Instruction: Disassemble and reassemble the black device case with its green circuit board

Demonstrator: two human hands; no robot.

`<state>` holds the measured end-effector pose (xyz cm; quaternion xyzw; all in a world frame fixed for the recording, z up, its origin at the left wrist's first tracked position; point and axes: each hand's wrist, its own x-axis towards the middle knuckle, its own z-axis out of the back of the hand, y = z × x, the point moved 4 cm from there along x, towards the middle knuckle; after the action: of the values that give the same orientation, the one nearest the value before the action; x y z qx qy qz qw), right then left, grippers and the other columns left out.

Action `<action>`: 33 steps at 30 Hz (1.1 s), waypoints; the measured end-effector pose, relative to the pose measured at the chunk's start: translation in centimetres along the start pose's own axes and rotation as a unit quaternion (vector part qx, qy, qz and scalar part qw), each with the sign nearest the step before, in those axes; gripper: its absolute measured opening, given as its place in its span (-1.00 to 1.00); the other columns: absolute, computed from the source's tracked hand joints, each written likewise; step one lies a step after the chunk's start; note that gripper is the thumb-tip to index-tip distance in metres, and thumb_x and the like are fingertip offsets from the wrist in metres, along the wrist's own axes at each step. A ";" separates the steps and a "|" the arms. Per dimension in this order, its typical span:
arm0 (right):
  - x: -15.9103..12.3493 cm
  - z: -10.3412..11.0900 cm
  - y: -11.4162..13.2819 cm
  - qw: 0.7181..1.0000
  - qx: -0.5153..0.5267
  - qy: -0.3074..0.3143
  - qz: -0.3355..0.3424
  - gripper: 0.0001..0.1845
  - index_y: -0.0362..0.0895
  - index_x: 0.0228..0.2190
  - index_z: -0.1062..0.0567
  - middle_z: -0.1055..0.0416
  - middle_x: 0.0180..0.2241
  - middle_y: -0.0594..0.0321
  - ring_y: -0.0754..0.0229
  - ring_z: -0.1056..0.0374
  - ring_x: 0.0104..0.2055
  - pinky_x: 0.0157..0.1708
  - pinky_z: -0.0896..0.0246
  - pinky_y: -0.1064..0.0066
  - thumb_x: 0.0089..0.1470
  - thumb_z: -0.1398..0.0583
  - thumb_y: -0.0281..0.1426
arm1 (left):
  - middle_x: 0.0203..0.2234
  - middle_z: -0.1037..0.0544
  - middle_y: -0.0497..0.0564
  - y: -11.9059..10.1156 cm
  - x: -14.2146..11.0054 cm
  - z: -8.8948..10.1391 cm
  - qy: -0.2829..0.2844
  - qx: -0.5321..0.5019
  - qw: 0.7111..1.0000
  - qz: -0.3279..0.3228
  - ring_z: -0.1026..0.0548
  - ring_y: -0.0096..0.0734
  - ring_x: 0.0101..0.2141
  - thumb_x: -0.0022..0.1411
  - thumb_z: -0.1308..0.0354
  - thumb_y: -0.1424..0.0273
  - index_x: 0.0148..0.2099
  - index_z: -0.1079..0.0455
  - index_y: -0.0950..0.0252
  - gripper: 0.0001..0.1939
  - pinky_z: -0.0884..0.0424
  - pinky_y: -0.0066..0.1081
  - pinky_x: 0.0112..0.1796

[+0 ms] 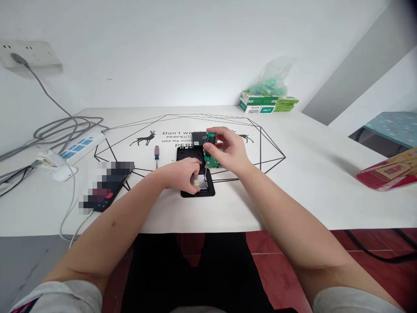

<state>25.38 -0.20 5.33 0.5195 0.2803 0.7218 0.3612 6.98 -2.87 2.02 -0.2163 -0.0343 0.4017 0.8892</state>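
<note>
My right hand (232, 151) is closed around the green and black handle of a screwdriver (211, 140), held upright with the shaft pointing down. Its tip meets the silvery metal plate (203, 182) in a black plastic housing (208, 192); exact contact is too small to tell. My left hand (184, 174) grips the left side of that housing, thumb at the near edge of the plate. Behind it lies an open black shell (187, 153), partly covered by my fingers. A flat black rectangular part (198, 138) with a white label and a green circuit board (214, 163) sit just beyond.
A second screwdriver (157, 153) lies left of my hands. Further left are a phone (112, 184), a power strip (81, 147) and coiled cables (65, 126). Green and white boxes (259, 102) under a plastic bag (272, 80) stand by the wall. A red package (389, 171) is at right.
</note>
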 end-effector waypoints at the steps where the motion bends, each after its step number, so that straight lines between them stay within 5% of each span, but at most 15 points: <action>1: 0.0 0.1 0.1 1.000 0.001 -0.003 0.004 -0.46 0.02 0.02 -0.59 -0.56 -0.01 0.13 0.08 -0.50 -0.07 -0.11 -0.55 0.25 0.15 -0.39 0.07 | 0.14 -0.54 0.14 0.0 0.0 0.0 0.000 0.001 1.000 -0.001 -0.43 0.10 0.32 0.09 -0.39 0.19 -0.27 -0.27 0.14 -0.66 -0.50 -0.17 0.13; 5: 0.0 0.2 0.3 1.000 -0.008 -0.001 0.018 -0.49 0.02 0.01 -0.59 -0.57 -0.02 0.13 0.08 -0.51 -0.08 -0.13 -0.53 0.25 0.16 -0.38 0.04 | 0.11 -0.55 0.15 0.0 0.1 0.0 -0.001 0.000 1.000 0.003 -0.38 0.10 0.37 0.10 -0.39 0.19 -0.27 -0.29 0.14 -0.67 -0.50 -0.18 0.11; 11: 0.0 0.1 0.8 0.999 -0.018 0.016 0.022 -0.45 0.04 -0.03 -0.58 -0.55 -0.07 0.15 0.07 -0.48 -0.11 -0.16 -0.51 0.21 0.10 -0.40 0.12 | 0.12 -0.54 0.09 -0.1 -0.1 0.2 -0.001 -0.011 1.000 0.011 -0.55 0.04 0.14 0.09 -0.40 0.22 -0.27 -0.29 0.15 -0.67 -0.54 -0.13 0.06; 19: 0.1 -0.4 0.7 0.993 0.118 0.012 0.025 -0.34 0.04 -0.28 -0.52 -0.46 -0.22 0.27 0.14 -0.42 -0.16 -0.26 -0.43 0.32 -0.20 -0.58 0.18 | 0.07 -0.52 0.08 -0.2 -0.2 0.2 0.018 -0.024 1.000 0.009 -0.52 0.00 0.12 0.13 -0.37 0.20 -0.26 -0.31 0.15 -0.71 -0.55 -0.15 0.05; 25: 0.2 -0.6 1.8 0.965 0.222 0.137 -0.007 -0.47 0.00 -0.27 -0.57 -0.54 -0.28 0.28 0.20 -0.47 -0.27 -0.32 -0.47 0.33 -0.09 -0.58 0.05 | 0.07 -0.51 0.13 -0.1 -0.1 0.3 0.006 0.015 1.000 -0.009 -0.47 0.05 0.16 0.15 -0.38 0.12 -0.21 -0.39 0.17 -0.68 -0.52 -0.14 0.09; 29: -0.2 -0.7 1.9 0.915 0.313 0.240 -0.083 -0.55 -0.01 -0.18 -0.61 -0.62 -0.19 0.23 0.13 -0.57 -0.21 -0.18 -0.56 0.21 0.07 -0.51 0.01 | 0.13 -0.52 0.15 0.3 0.0 0.2 -0.001 0.028 1.000 -0.014 -0.42 0.13 0.22 0.14 -0.40 0.01 -0.02 -0.48 0.18 -0.52 -0.47 -0.09 0.15; 33: 0.1 -0.5 1.2 0.918 0.325 0.215 -0.073 -0.61 -0.02 -0.19 -0.64 -0.59 -0.11 0.19 0.13 -0.53 -0.09 -0.10 -0.54 0.25 0.13 -0.49 -0.03 | 0.30 -0.46 0.19 0.5 0.1 0.2 -0.010 0.039 0.999 -0.023 -0.35 0.21 0.33 0.16 -0.40 -0.05 0.32 -0.40 0.17 -0.22 -0.37 0.00 0.28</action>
<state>24.57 -0.85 6.12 0.4190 0.6079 0.6563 0.1554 6.67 -2.40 2.00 -0.1772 -0.0325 0.3838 0.9057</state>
